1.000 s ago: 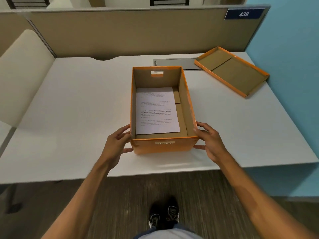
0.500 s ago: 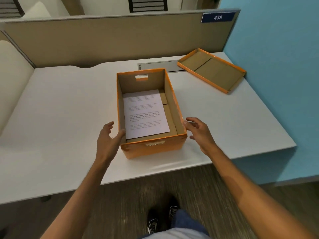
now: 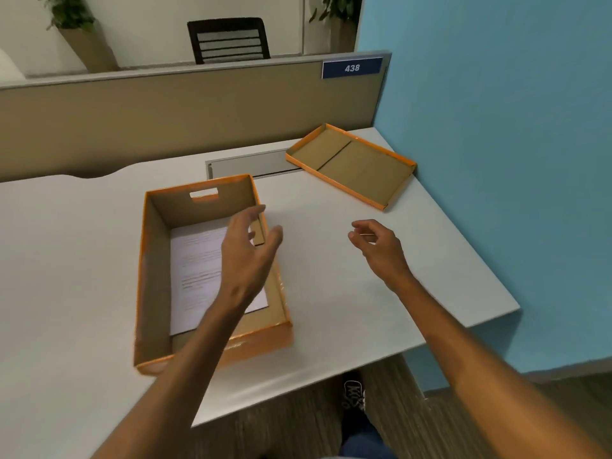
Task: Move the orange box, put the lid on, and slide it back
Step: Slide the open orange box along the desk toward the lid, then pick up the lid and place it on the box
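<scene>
Both hands are held spread and empty: the left hand (image 3: 246, 251) over the orange box (image 3: 212, 351) near the tabletop (image 3: 66, 260) edge, the right hand (image 3: 377, 248) nearer the lid (image 3: 351, 165), which lies upturned far right, long axis running near-right

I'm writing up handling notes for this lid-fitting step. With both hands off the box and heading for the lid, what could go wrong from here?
1. The lid lies upside down in the far corner, against the blue wall; it must be flipped, and could scrape the wall.
2. The left hand hovers over the orange box, whose near end sits close to the desk edge; a knock could shift it off.
</scene>
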The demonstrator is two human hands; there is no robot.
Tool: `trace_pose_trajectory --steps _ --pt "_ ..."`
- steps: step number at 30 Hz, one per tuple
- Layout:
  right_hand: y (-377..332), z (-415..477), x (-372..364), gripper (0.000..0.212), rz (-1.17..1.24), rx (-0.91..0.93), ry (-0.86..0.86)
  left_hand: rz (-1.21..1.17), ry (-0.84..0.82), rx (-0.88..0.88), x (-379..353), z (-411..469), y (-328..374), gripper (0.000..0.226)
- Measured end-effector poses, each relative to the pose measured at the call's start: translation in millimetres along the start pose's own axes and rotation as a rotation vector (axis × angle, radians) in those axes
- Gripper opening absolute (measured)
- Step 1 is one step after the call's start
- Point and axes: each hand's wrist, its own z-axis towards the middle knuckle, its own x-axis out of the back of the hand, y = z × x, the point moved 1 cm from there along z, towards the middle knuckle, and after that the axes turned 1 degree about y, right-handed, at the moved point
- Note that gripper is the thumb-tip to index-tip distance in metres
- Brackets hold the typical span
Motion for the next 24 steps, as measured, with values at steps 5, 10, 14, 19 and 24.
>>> trace_pose_trajectory --steps 5,10,14,19,24 --pt "21.9 72.3 43.6 0.03 -0.014 -0.002 -0.019 -0.083 -0.034 0.072 -94.2 49.1 26.1 0.048" --pt "55.2 139.6 76.1 0.027 -0.015 -0.073 -0.033 -0.183 -0.055 0.315 -179.7 90.6 12.1 0.053" --pt "81.7 190.0 89.6 0.026 -0.006 -0.178 0.003 -0.232 -0.107 0.496 -234.0 119.0 -13.2 0.06" --pt "108.6 246.9 89.5 0.028 0.056 -0.335 0.082 -0.386 -0.163 0.723 -290.9 165.1 -45.4 0.067" --pt "132.8 283.5 82.5 0.025 0.278 -0.602 0.249 -0.616 -0.079 0.983 -331.9 203.9 -69.8 0.056"
